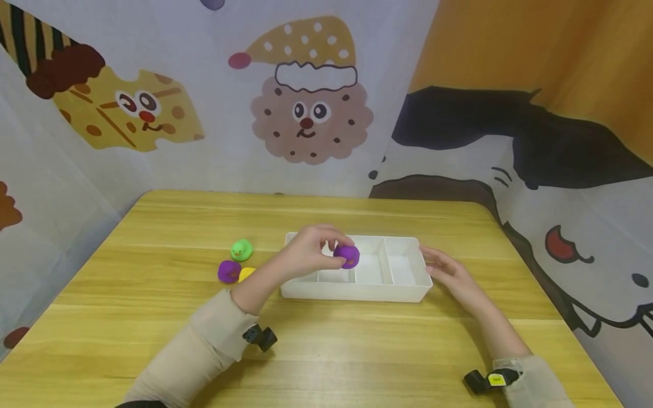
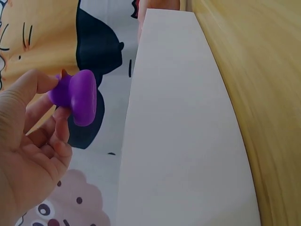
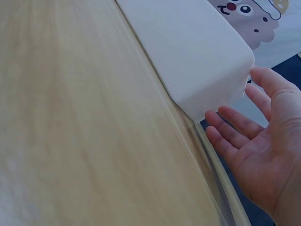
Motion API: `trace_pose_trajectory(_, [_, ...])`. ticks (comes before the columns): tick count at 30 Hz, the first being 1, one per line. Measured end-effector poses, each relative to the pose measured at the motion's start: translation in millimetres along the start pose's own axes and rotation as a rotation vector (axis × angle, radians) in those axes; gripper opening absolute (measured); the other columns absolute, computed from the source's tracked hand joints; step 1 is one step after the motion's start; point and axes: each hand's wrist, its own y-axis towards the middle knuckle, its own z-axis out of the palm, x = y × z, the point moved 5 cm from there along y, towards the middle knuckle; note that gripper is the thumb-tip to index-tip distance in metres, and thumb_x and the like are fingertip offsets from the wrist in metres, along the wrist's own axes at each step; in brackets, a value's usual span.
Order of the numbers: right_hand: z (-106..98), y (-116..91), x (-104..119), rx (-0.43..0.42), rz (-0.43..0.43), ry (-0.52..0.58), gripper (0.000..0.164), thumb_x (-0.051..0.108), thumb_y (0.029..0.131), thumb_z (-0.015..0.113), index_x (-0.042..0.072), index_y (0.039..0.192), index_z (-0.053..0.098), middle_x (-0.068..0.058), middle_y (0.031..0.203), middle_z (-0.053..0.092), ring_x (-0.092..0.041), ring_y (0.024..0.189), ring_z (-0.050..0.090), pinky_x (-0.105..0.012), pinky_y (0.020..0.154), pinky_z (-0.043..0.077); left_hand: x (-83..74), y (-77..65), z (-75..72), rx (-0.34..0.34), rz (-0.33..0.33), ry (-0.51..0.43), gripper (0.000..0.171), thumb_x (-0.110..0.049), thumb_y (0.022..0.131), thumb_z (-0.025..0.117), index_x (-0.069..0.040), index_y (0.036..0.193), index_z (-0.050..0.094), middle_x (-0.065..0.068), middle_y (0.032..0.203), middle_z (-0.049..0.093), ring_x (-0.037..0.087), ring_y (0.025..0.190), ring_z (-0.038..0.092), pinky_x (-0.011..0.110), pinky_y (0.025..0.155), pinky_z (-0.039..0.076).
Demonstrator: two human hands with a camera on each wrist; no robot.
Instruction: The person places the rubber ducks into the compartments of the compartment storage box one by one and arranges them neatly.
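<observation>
A purple rubber duck is pinched between the thumb and fingers of my left hand, above the white divided box. In the left wrist view the same duck hangs clear of the box, held at its head end by the left hand. At the box's right end, my right hand touches the end wall with its fingers extended. The right wrist view has that hand beside the box's corner, its palm turned toward the box.
Left of the box on the wooden table sit a green duck, a second purple duck and a yellow toy, partly hidden by the left forearm. A patterned curtain hangs behind the table.
</observation>
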Motion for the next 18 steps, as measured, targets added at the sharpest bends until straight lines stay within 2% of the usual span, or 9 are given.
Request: trace_pose_trajectory(18, [0.0, 0.0, -1.6, 0.006, -0.027, 0.028, 0.049, 0.014, 0.099, 0.053, 0.002, 0.144, 0.038, -0.027, 0.138, 0.044, -0.006, 0.112, 0.054, -0.018, 0.091, 0.041, -11.8, 40.1, 21.8, 0.061, 0.054, -0.003, 0.026, -0.011, 0.078, 0.078, -0.014, 0.104, 0.074, -0.011, 0.09, 0.064, 0.011, 0.083, 0.054, 0.027, 0.07, 0.046])
